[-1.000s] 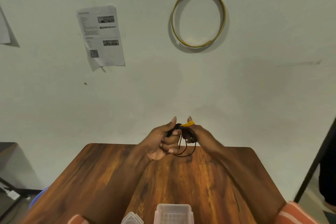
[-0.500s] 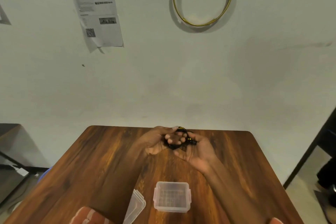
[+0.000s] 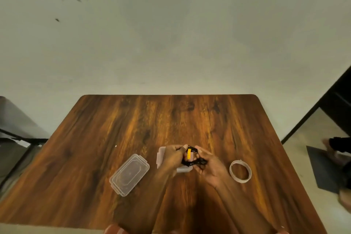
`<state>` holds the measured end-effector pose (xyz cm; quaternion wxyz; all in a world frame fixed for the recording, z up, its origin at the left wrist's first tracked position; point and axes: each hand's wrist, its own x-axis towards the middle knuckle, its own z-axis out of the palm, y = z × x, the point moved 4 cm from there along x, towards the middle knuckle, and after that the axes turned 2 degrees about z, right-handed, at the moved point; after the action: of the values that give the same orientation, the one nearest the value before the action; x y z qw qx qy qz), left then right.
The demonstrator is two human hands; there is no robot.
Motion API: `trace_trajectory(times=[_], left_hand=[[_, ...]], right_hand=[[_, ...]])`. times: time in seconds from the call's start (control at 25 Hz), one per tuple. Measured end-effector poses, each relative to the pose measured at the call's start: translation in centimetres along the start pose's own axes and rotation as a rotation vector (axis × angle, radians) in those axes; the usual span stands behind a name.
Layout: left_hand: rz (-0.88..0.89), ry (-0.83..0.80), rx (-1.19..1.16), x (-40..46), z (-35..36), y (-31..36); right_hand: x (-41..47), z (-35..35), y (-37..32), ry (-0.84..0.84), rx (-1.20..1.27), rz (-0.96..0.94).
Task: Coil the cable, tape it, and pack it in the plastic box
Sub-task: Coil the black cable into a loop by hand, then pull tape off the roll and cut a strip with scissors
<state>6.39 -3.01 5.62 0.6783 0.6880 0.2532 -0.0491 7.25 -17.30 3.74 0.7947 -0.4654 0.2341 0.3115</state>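
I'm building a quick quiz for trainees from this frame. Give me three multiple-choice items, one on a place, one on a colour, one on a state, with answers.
1. Where does the tape roll lie?
A. right of the right hand
B. inside the plastic box
C. on the lid

2. What colour is the band round the black cable?
A. red
B. yellow
C. blue

3. What is the state of the box?
A. shut with its lid
B. open, lid apart
C. upside down

Answers:
1 A, the roll lies flat on the table beyond that hand.
2 B, a yellow strip shows between the hands.
3 B, the lid lies left of the left hand.
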Motion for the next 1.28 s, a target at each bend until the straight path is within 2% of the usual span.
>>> trace_trajectory(times=[0.08, 0.12, 0.2, 0.28, 0.56, 0.76, 0.88, 0.92, 1.0, 1.12, 1.2, 1.28], left_hand=[[-0.125, -0.095, -0.010, -0.5, 0.8, -4.4], [-0.124, -0.120, 0.068, -0.6, 1.0, -6.6], [-0.045, -0.076, 0.287, -0.6, 1.3, -10.2], [0.004, 0.018, 0.408, -0.8, 1.8, -12.1], [0.135, 0.066, 0.536, 0.0, 3.6, -11.5], [0.136, 0.058, 0.836, 3.2, 3.5, -13.1], [0.150, 0.054, 0.863, 4.3, 3.7, -13.2], [0.163, 0.066, 0.842, 4.2, 3.6, -12.8], [0.203, 0.092, 0.796, 4.0, 3.2, -12.6], [0.270, 0.134, 0.747, 3.6, 2.2, -12.8], [0.324, 0.181, 0.690, 3.0, 1.7, -12.6], [0.386, 0.222, 0.666, 2.2, 1.6, -11.6]], right_hand=[[0.8, -3.0, 2.5, 0.174, -0.030, 0.029], [1.0, -4.3, 3.8, 0.244, -0.068, 0.039], [1.4, -6.8, 6.4, 0.331, -0.166, 0.019], [1.7, -8.1, 8.0, 0.385, -0.262, -0.043], [4.0, -8.5, 6.8, 0.507, -0.734, -0.240], [6.1, -8.5, 6.1, 0.576, -0.952, -0.231], [7.1, -9.1, 5.7, 0.669, -1.343, -0.317], [7.2, -9.2, 5.7, 0.672, -1.364, -0.309], [6.4, -9.3, 5.2, 0.679, -1.214, -0.339], [3.8, -11.5, 2.8, 0.902, -0.891, -0.494], [2.1, -14.6, 0.4, 1.108, -0.757, -0.417], [1.2, -17.7, -1.7, 1.177, -0.784, -0.250]])
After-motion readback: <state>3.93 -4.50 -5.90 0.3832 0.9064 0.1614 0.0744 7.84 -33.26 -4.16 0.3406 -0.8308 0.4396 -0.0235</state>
